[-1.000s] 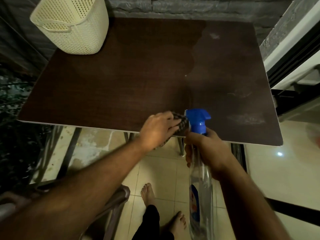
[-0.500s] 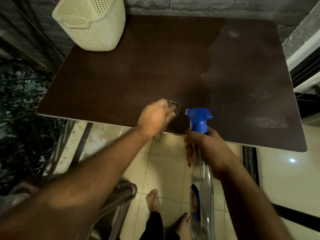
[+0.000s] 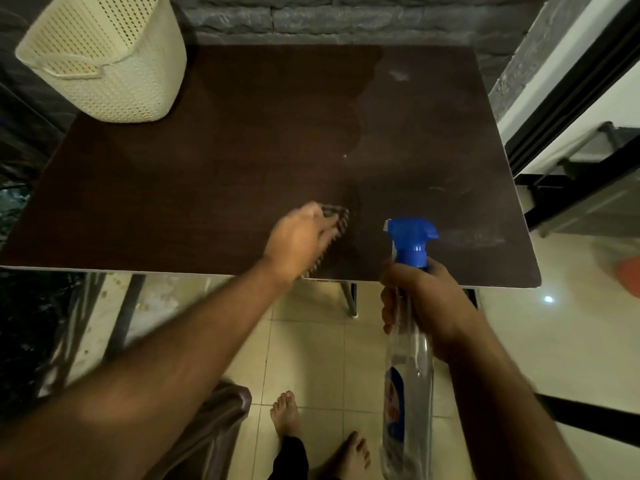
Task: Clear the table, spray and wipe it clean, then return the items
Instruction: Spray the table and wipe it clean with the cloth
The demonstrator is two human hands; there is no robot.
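A dark brown table (image 3: 242,161) fills the upper half of the view. My left hand (image 3: 298,242) presses a dark checked cloth (image 3: 337,216) onto the tabletop near the front edge; most of the cloth is hidden under the hand. My right hand (image 3: 426,303) grips the neck of a clear spray bottle (image 3: 408,386) with a blue trigger head (image 3: 410,239), held upright just in front of the table's front edge. The table's left part looks darker and wet; its right part shows pale dusty smears (image 3: 474,237).
A cream perforated basket (image 3: 104,60) stands on the table's back left corner. A grey stone wall runs behind the table. A dark-framed sliding door (image 3: 571,109) is to the right. A brown chair (image 3: 214,420) and my bare feet are on the tiled floor below.
My left hand with the cloth has slid from the table's front edge farther onto the tabletop and a little left. The right hand and bottle have stayed put.
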